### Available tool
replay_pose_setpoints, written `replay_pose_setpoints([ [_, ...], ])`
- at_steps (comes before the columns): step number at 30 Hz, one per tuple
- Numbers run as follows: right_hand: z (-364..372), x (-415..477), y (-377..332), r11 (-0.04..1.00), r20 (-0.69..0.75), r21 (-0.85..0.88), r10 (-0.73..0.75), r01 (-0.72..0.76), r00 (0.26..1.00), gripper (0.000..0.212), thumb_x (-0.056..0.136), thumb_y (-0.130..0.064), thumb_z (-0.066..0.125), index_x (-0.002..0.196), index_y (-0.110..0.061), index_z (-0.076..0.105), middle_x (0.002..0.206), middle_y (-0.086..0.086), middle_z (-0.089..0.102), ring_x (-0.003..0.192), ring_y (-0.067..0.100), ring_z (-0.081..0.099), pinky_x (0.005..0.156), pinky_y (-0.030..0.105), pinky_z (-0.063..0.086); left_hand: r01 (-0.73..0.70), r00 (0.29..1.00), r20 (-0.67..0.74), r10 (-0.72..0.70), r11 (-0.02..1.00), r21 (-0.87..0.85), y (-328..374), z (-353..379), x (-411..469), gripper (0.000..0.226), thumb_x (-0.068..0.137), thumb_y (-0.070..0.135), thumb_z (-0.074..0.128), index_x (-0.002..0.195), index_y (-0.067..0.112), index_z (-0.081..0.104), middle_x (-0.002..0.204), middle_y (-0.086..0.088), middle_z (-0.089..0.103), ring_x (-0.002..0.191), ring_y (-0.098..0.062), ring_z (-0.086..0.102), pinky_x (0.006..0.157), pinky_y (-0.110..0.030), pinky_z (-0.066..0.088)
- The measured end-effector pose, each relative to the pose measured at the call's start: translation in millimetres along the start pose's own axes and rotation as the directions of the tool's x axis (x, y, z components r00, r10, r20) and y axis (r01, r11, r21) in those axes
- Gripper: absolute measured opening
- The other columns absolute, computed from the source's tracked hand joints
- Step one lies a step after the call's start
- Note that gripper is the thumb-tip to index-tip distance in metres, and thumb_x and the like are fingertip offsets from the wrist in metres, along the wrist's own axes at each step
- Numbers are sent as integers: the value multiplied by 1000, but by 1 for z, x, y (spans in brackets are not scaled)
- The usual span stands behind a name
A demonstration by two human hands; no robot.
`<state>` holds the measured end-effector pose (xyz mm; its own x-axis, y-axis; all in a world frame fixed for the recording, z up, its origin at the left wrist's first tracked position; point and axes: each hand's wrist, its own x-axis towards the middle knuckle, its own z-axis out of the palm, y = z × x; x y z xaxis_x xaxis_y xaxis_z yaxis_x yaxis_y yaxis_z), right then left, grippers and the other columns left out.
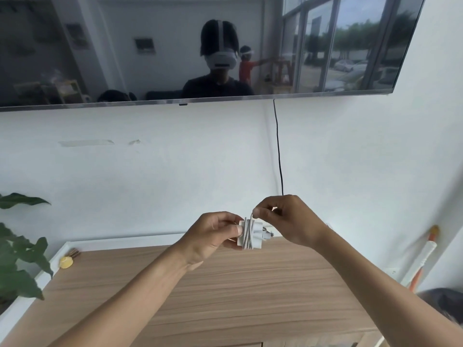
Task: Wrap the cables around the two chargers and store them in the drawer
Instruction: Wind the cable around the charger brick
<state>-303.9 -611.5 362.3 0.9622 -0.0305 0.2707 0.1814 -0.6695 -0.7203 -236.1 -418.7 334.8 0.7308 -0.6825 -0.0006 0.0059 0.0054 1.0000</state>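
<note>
White cable [248, 234] pinched by right hand [290, 219] over charger [258, 229].

The scene is viewed from a single wide-angle camera worn on the head, faced forward and slightly downward at a white wall [175, 166]. The left hand [213, 236] and right hand [292, 221] are framed close at centre, above the wooden surface [250, 296], and a television [150, 51] is caught along the top.

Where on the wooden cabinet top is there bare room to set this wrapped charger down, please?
The wooden top is bare across the middle, below the charger, and along its right side. The left rear corner is tighter: a small yellow object lies there, and plant leaves crowd the left edge.
</note>
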Motion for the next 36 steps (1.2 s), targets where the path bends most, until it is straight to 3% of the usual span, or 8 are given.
replay_pose_setpoints([
  [5, 20, 1, 20, 992, 36, 113, 47, -51, 998, 29, 89, -1, 53, 72, -18, 68, 52, -12, 51, 49, 5, 37, 53, 20, 35, 1, 999, 47, 9, 980, -199, 10, 1, -1, 37, 80, 13, 61, 109, -10, 60, 91, -17, 69, 80, -25, 68, 72, -34, 58],
  [7, 34, -3, 22, 991, -8, 123, 48, -47, 999, 42, 90, -3, 53, 53, -23, 52, 43, -11, 35, 45, 6, 26, 48, 21, 27, -19, 999, 32, 28, 966, -256, 14, 1, 0, 32, 82, 12, 61, 107, -9, 62, 89, -16, 70, 81, -24, 68, 72, -33, 59],
  [9, 47, -8, 21, 993, -66, 122, 11, -3, 998, 45, 94, -13, 55, 53, -32, 55, 41, -10, 34, 44, 7, 26, 47, 19, 24, -32, 999, -35, 23, 959, -283, 17, -1, 2, 26, 90, 7, 60, 106, -12, 62, 94, -21, 67, 85, -29, 67, 74, -32, 59],
  [14, 61, -14, 22, 995, -84, -66, -77, 72, 993, 24, 96, -22, 54, 81, -14, 70, 49, -21, 51, 49, 5, 44, 49, 13, 29, -31, 962, -272, -4, 992, -123, 8, -10, 8, 16, 92, 3, 58, 100, -9, 65, 93, -22, 67, 84, -28, 66, 69, -29, 59],
  [18, 58, -12, 15, 933, -36, -320, -187, 166, 982, 28, 97, -33, 44, 85, -19, 65, 73, -8, 62, 67, 14, 54, 61, 34, 47, -15, 904, -426, 33, 999, 46, -4, -16, 10, 4, 88, 3, 64, 89, 2, 67, 83, -15, 68, 74, -23, 67, 73, -34, 60],
  [20, 53, -11, 9, 906, -13, -385, -196, 177, 980, 28, 98, -35, 42, 89, -21, 65, 84, -5, 65, 76, 20, 58, 65, 34, 48, 8, 884, -460, 78, 983, 183, -9, -17, 12, 3, 85, 6, 67, 87, 8, 66, 76, -7, 67, 69, -20, 68, 74, -35, 60],
  [32, 30, -7, 8, 826, -40, -504, -314, 252, 948, 20, 90, -44, 57, 83, -27, 66, 77, -9, 61, 64, 15, 56, 56, 26, 35, -7, 985, -155, 75, 917, 398, -9, -15, 1, 9, 82, 7, 70, 91, 7, 66, 75, -1, 66, 70, -15, 64, 71, -34, 59],
  [36, 22, -4, 6, 971, -46, -193, -153, 141, 987, 16, 87, -40, 64, 77, -29, 68, 72, -12, 65, 59, 5, 51, 57, 25, 42, 35, 998, -64, -24, 983, 179, -8, -14, -3, 15, 85, 4, 66, 99, -3, 64, 83, -12, 68, 77, -22, 67, 70, -32, 58],
])
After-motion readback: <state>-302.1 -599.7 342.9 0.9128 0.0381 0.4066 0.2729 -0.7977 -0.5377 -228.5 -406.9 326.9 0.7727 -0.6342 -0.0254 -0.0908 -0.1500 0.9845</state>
